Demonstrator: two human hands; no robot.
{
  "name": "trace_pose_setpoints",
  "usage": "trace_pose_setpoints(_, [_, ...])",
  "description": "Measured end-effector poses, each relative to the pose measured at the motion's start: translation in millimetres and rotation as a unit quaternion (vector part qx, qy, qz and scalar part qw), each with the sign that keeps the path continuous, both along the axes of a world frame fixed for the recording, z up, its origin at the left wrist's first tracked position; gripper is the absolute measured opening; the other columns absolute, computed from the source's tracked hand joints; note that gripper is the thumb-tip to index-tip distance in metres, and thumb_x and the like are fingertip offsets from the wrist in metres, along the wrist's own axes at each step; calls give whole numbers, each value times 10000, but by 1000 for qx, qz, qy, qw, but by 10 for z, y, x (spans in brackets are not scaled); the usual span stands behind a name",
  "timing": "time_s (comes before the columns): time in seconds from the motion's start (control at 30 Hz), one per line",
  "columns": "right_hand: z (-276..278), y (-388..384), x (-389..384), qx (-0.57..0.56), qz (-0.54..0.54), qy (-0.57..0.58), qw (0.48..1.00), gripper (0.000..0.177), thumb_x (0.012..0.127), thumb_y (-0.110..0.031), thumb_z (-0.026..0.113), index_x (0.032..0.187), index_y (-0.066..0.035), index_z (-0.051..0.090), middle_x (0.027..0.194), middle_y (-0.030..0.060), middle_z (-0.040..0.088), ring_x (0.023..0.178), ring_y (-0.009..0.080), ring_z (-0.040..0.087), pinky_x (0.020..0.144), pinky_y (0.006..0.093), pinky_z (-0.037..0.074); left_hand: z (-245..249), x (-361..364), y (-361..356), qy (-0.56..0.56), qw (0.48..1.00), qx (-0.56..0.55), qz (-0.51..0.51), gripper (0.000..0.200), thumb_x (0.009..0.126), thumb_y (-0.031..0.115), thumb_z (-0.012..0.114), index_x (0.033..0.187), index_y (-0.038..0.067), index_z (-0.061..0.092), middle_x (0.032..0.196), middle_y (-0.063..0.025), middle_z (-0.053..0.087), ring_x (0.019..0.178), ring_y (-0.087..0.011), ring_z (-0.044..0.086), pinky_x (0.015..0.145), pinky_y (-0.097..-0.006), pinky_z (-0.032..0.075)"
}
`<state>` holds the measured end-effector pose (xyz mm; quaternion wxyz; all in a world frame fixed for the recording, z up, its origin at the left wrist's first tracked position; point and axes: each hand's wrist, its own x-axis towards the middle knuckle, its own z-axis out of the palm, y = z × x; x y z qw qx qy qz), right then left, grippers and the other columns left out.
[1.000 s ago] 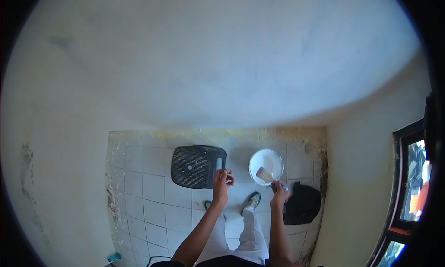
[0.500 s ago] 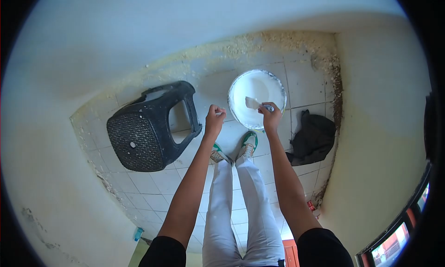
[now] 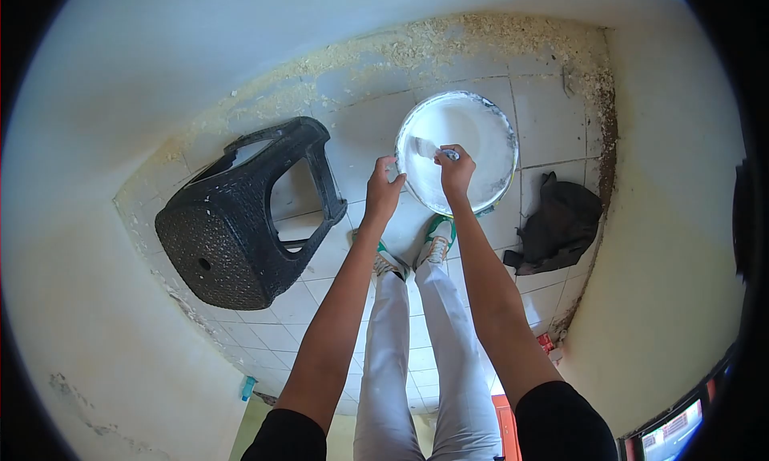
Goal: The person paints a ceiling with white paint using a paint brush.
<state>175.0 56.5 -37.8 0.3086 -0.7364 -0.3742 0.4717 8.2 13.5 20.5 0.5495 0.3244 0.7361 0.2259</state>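
A white paint bucket (image 3: 489, 116) stands on the tiled floor in front of my feet. My right hand (image 3: 455, 173) is closed around the handle of a paintbrush (image 3: 424, 148), whose bristles reach into the white paint. My left hand (image 3: 383, 190) rests at the bucket's near left rim, fingers curled on the edge. Both arms stretch straight down from the camera.
A black plastic stool (image 3: 240, 217) lies tipped on the tiles to the left. A dark cloth (image 3: 561, 225) sits crumpled at the right by the wall. Scraped debris (image 3: 448, 36) lines the floor's far edge. White walls close in on three sides.
The view has tipped from the wall down to the floor. Both hands have come nearer to the bucket, the brush has sunk into the paint, and my left hand has reached the rim.
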Motion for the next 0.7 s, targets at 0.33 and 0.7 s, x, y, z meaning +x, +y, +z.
trace_pose_setpoints(0.33, [-89, -39, -103, 0, 4, -5, 1000, 119, 821, -32, 690, 894, 62, 697, 698, 134, 692, 666, 185, 685, 668, 303, 528, -101, 48, 51, -10, 1000, 21, 2, 402, 887, 146, 697, 1228, 49, 508, 1328, -165, 577, 1204, -368, 570, 983, -423, 468])
trace_pose_setpoints(0.7, [-69, -80, -34, -14, -13, 13, 1000, 135, 822, -60, 723, 914, 39, 723, 743, 137, 712, 693, 193, 694, 687, 305, 531, -61, 33, 35, -30, 1000, 8, 2, 365, 902, 147, 684, 1207, 47, 511, 1392, -177, 545, 1229, -364, 549, 1018, -422, 446])
